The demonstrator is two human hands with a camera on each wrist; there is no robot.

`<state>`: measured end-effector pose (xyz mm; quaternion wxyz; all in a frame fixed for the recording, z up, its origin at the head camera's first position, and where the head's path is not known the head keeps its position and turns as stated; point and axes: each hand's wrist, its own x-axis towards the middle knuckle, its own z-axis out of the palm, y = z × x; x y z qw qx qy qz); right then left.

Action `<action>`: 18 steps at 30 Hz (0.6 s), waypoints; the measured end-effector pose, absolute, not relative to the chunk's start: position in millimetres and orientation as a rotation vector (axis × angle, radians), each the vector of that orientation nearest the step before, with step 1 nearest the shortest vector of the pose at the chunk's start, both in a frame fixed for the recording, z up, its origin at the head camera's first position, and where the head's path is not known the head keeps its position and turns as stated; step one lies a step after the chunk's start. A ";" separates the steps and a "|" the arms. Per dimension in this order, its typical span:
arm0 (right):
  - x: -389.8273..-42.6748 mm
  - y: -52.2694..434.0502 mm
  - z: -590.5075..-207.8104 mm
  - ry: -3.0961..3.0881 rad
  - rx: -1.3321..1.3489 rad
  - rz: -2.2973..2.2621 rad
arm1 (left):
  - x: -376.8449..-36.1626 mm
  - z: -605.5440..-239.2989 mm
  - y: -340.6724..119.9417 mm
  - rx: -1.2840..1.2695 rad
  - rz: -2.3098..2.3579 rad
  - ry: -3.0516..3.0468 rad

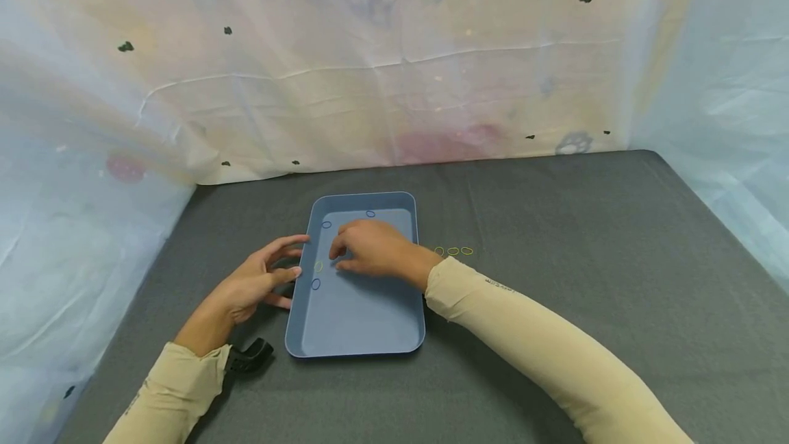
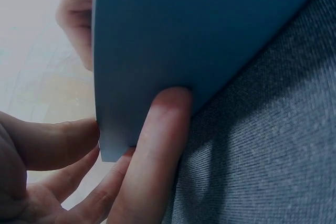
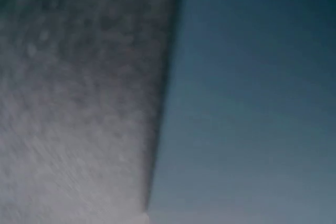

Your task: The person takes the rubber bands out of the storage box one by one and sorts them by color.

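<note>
A blue rectangular tray (image 1: 360,321) lies on the grey cloth. My left hand (image 1: 249,286) is at its left side, fingers spread and touching the rim; the left wrist view shows a fingertip (image 2: 170,108) against the tray's outer wall. My right hand (image 1: 372,249) reaches in over the tray from the right, with thumb and fingertips bent down and apart, nothing visible between them. Just left of those fingertips is a thin yellow ring (image 1: 318,266). Thin blue rings lie inside the tray: one lower left (image 1: 316,284), one upper left (image 1: 327,225), one near the far wall (image 1: 370,214).
Three thin yellow rings (image 1: 453,251) lie in a row on the cloth right of the tray, close to my right wrist. A grey cloth (image 1: 555,238) covers the table. Pale printed sheets (image 1: 394,74) hang behind it and at both sides.
</note>
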<state>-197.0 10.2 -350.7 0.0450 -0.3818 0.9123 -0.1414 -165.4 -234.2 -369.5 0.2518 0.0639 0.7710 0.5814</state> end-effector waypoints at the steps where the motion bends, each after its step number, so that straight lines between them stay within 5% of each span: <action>1: -197.4 9.5 -351.8 2.790 -1.165 -0.428 | -165.4 -369.5 -234.1 0.175 1.583 2.097; 18: -199.9 -1.9 -365.8 2.742 -1.313 -0.290 | -165.2 -368.8 -233.6 0.179 1.574 2.099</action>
